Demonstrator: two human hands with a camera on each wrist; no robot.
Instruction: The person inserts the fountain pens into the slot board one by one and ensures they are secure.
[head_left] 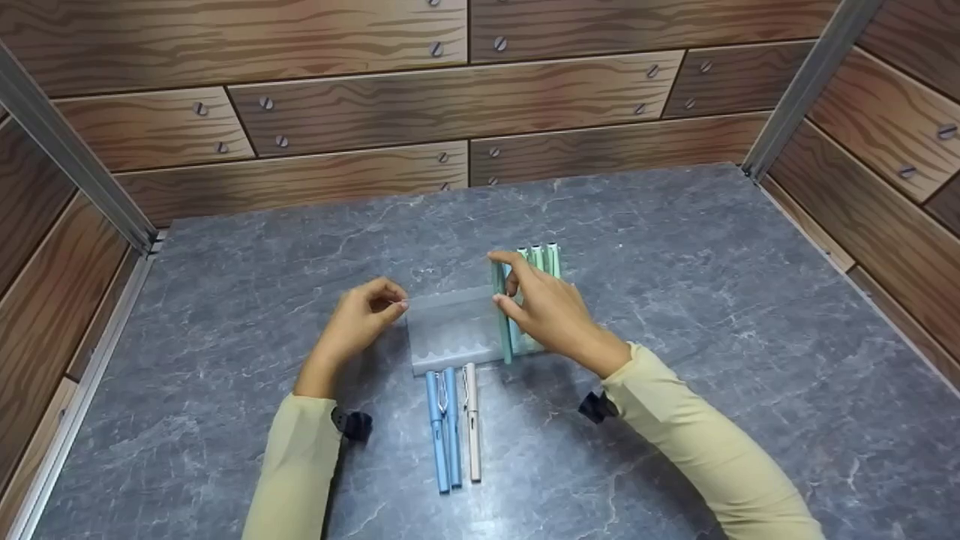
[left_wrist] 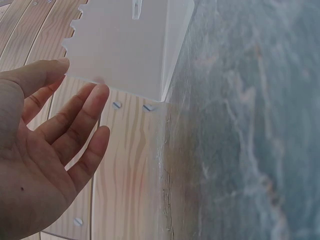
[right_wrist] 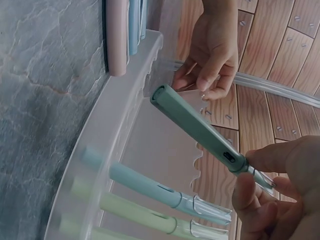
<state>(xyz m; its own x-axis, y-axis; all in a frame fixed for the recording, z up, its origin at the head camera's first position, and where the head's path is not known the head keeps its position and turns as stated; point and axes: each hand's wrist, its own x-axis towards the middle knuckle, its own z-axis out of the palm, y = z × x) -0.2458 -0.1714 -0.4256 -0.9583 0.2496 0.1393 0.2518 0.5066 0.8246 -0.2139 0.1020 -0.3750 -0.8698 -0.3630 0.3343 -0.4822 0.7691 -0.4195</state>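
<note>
The left hand [head_left: 360, 315] pinches the left edge of the clear tray [head_left: 454, 322] between thumb and fingers. The right hand [head_left: 551, 307], bent at the wrist, grips the dark green pen [right_wrist: 200, 132] at its clip end, thumb opposed to fingers. The pen is above the tray, left of its seated pens [right_wrist: 142, 181]; its long axis runs far to near across the tray, barrel end toward the person. Fingers partly cover the clip; in the head view, the right hand obscures the tray's right end.
</note>
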